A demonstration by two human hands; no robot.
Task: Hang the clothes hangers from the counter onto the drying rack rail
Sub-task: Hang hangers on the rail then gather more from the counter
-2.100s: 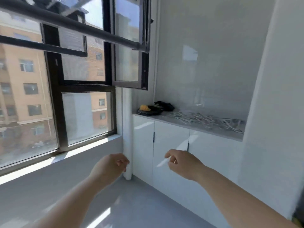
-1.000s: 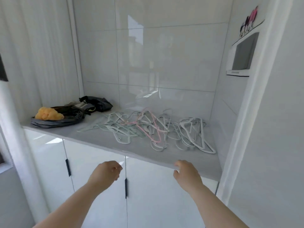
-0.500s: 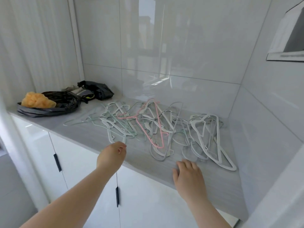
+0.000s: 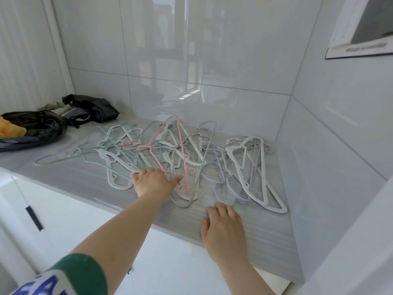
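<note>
A tangled pile of several thin clothes hangers (image 4: 187,158) lies flat on the grey counter (image 4: 89,179): white, pale green, lilac and one pink hanger (image 4: 158,145). My left hand (image 4: 152,182) is spread open over the near edge of the pile, its fingertips touching the white and pink hangers, holding nothing. Palm down on the counter, my right hand (image 4: 223,226) rests just in front of the lilac hangers (image 4: 228,189), fingers apart and empty. The drying rack rail is out of view.
Black plastic bags (image 4: 42,126) with an orange item and a small dark bag (image 4: 93,109) sit at the counter's left end. Glossy tiled walls close the alcove behind and on the right. White cabinet doors (image 4: 70,216) are below the counter.
The view has swung from the window to the counter and closed in. Both hands have risen from below the counter edge; the left has reached onto the hanger pile, the right onto the counter.
</note>
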